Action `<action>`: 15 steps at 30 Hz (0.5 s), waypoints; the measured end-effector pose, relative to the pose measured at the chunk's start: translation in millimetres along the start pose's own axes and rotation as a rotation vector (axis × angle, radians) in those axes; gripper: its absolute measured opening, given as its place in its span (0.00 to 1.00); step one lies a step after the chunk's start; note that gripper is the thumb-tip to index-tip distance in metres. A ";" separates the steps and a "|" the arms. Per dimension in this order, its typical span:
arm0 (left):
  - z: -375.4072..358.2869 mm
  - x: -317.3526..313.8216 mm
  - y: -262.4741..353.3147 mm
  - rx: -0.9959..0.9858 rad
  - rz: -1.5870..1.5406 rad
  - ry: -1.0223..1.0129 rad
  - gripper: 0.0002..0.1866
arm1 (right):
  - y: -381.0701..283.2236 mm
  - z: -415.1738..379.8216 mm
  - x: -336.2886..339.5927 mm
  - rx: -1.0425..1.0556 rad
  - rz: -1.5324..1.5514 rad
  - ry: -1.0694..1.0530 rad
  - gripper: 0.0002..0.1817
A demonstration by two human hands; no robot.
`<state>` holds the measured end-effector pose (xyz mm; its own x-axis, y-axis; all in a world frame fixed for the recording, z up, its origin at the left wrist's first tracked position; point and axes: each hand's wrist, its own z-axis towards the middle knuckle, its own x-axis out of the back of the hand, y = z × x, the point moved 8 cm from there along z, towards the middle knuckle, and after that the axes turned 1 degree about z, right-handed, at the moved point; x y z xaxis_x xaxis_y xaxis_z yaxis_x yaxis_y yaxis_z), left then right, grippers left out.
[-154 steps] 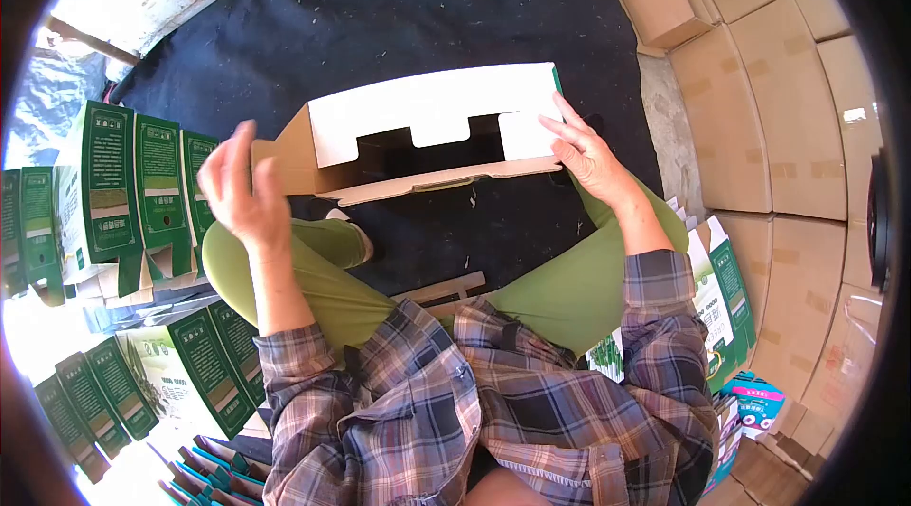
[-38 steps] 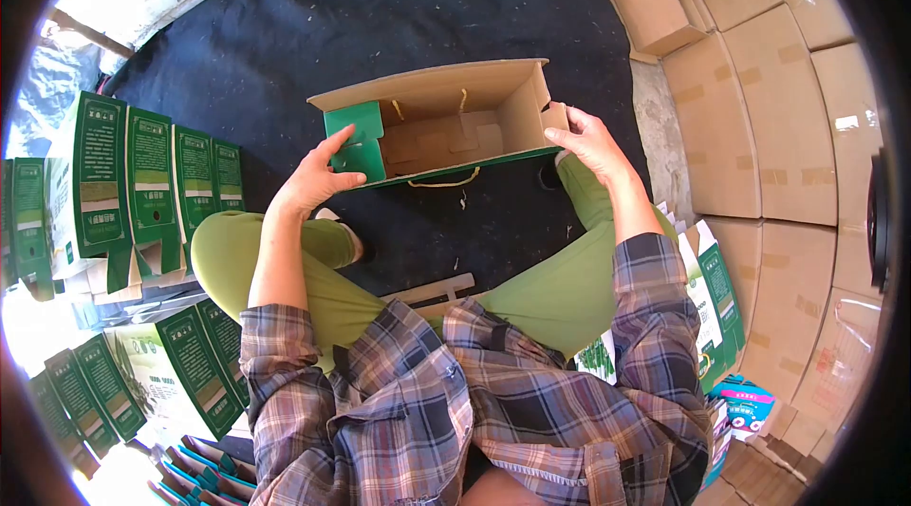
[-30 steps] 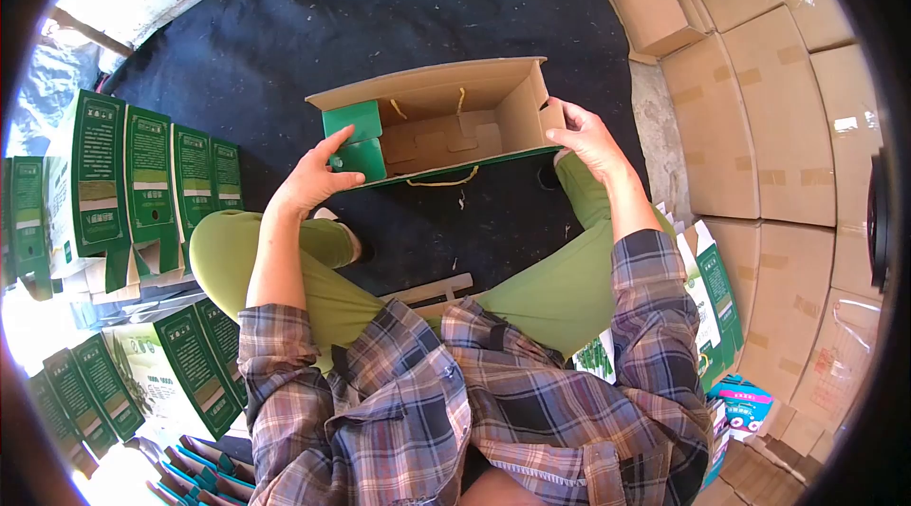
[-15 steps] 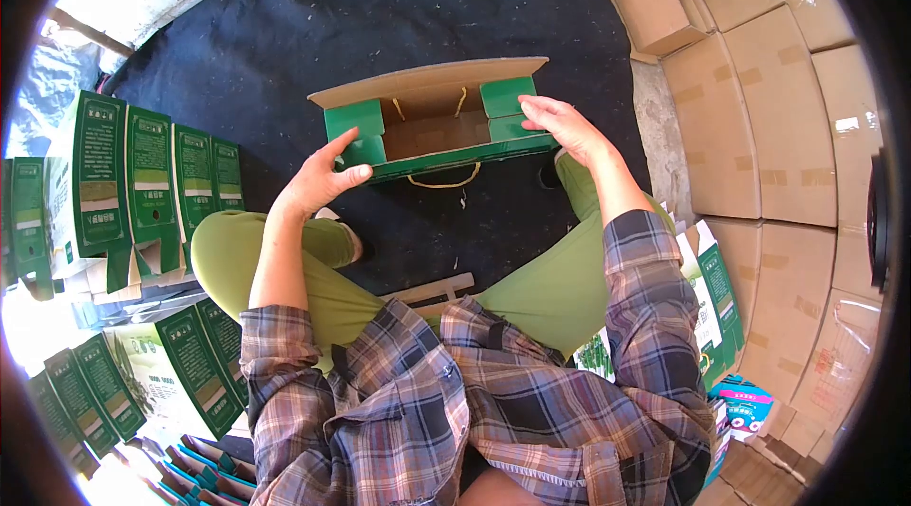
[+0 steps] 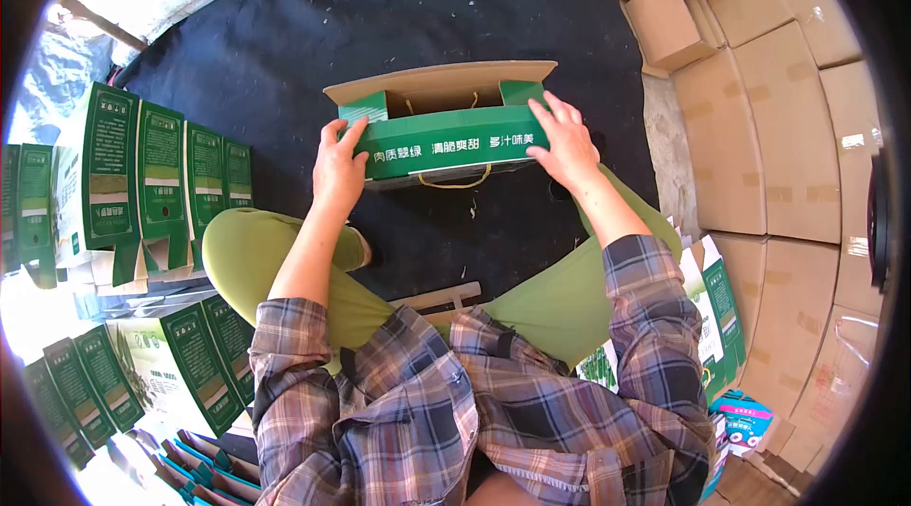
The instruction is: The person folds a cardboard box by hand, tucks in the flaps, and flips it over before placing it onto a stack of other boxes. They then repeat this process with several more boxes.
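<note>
A green cardboard carton (image 5: 455,140) with a rope handle (image 5: 455,183) stands on the black ground sheet in front of me. Its near flap, printed with white characters, leans over part of the opening, while the far brown flap (image 5: 436,79) stands up. Green end flaps are folded inward. My left hand (image 5: 340,164) grips the near flap's left end, fingers over the edge and thumb on the printed face. At the right end, my right hand (image 5: 567,147) holds the same flap between fingers and thumb. The inside is mostly hidden by the near flap.
Green printed cartons (image 5: 163,174) stand in rows to my left. Brown cardboard boxes (image 5: 797,126) are stacked along the right side. Another green and white carton (image 5: 716,307) sits beside my right elbow. My bent legs (image 5: 541,302) flank the working spot.
The carton's near flap has swung up and inward, showing its printed face. Both hands have closed on its ends; the left hand moved up and right.
</note>
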<state>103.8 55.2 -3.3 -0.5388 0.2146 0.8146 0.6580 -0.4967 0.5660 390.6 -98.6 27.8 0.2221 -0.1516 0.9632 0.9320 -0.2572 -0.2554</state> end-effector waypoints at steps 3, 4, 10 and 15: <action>-1.9 -11.8 15.2 -0.120 0.225 -0.059 0.28 | -6.2 -5.4 -22.0 0.041 -0.097 -0.101 0.47; -3.7 -15.4 17.0 -0.169 0.277 -0.073 0.31 | -5.9 -6.2 -28.6 0.042 -0.107 -0.118 0.50; -10.8 -28.5 36.8 -0.276 0.376 -0.139 0.44 | -9.7 -2.4 -31.2 0.070 -0.205 -0.081 0.45; -8.4 -28.3 39.9 -0.311 0.375 -0.121 0.42 | -8.9 -3.1 -32.5 0.116 -0.183 -0.056 0.40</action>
<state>140.9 22.3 -4.9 -0.2183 0.0600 0.9740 0.5970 -0.7813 0.1819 374.2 -94.3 -1.5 0.0585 -0.0585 0.9966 0.9842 -0.1639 -0.0674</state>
